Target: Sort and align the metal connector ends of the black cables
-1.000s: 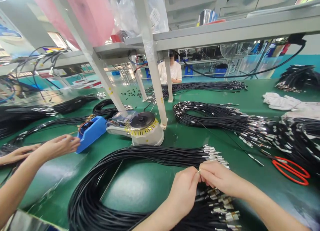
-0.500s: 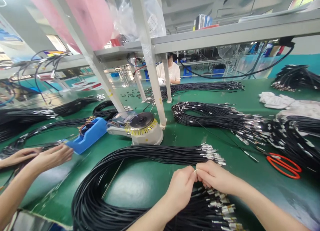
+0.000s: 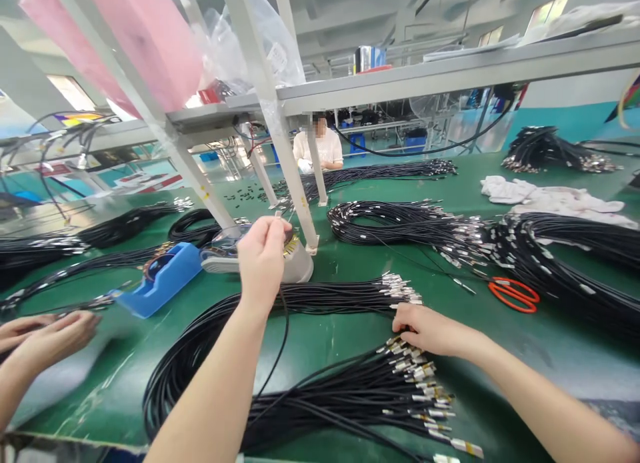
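Note:
My left hand (image 3: 263, 256) is raised in front of the round white label dispenser (image 3: 299, 263), fingers pinched on a black cable (image 3: 286, 319) that hangs down from it. A small pale tip shows above the fingers. On the green table lies a looped bundle of black cables (image 3: 175, 363) with silver connector ends (image 3: 400, 288). My right hand (image 3: 425, 326) rests between the upper connector ends and the lower connector ends (image 3: 425, 389). Its fingers are curled closed, and what they grip is hidden.
At the left, a co-worker's hands (image 3: 55, 336) are near a blue tape dispenser (image 3: 167, 283). Orange-handled scissors (image 3: 514, 295), more cable bundles (image 3: 410, 226) and white gloves (image 3: 545, 199) lie to the right. Shelf posts (image 3: 295, 183) stand behind the label dispenser. Another person (image 3: 320, 146) sits beyond.
My hands have parted from their joint hold at the cable ends. The left rose leftward to the label dispenser with a cable; the right stays by the connectors. The camera view has shifted.

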The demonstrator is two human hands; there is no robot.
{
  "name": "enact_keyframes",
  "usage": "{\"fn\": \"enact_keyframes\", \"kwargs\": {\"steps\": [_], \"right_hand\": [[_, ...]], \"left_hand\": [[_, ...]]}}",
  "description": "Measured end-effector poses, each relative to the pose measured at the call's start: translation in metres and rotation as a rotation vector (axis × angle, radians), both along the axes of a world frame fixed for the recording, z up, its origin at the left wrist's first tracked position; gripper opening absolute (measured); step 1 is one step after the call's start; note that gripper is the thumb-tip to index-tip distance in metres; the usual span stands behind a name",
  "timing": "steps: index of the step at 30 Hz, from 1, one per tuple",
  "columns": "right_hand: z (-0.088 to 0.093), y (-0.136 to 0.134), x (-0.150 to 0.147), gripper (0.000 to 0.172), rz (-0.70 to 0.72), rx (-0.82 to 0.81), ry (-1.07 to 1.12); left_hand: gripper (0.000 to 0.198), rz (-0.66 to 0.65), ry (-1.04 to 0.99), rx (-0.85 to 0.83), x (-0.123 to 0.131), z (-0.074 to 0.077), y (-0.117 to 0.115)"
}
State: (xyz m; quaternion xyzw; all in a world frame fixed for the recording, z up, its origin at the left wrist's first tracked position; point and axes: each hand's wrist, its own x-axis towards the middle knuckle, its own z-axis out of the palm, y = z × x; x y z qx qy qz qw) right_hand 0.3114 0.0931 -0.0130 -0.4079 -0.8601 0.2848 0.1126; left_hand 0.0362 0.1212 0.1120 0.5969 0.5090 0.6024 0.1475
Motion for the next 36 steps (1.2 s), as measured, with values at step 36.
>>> {"fn": "enact_keyframes", "kwargs": {"steps": [36], "right_hand": [[-0.001,-0.02,0.001,0.032,-0.051,-0.081,0.202]], "left_hand": [[0.03,-0.547,0.835,-0.581,0.1,-0.125,-0.068]]}}
